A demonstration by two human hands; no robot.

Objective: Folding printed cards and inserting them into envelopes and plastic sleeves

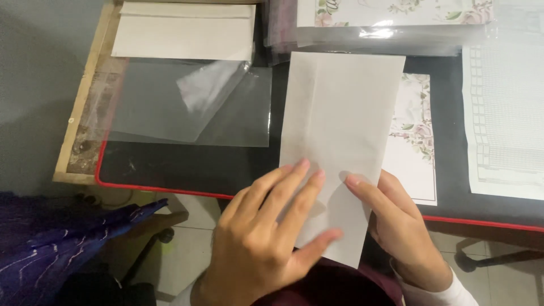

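Note:
A long white envelope (339, 130) lies lengthwise over the near edge of a black mat, its lower end hanging off toward me. My left hand (265, 238) rests flat on its lower left part, fingers spread over the paper and thumb on the bottom edge. My right hand (396, 221) grips the envelope's lower right edge, the forefinger on top and the other fingers beneath. A card with a floral border (416, 141) lies on the mat, partly under the envelope's right side.
Clear plastic sleeves (187, 105) lie on the black, red-edged mat (170, 167) to the left. A stack of white envelopes (184, 31) sits at the back left, bagged floral cards (391, 17) at the back. A gridded sheet (504, 119) lies on the right. Blue cloth (51, 243) sits lower left.

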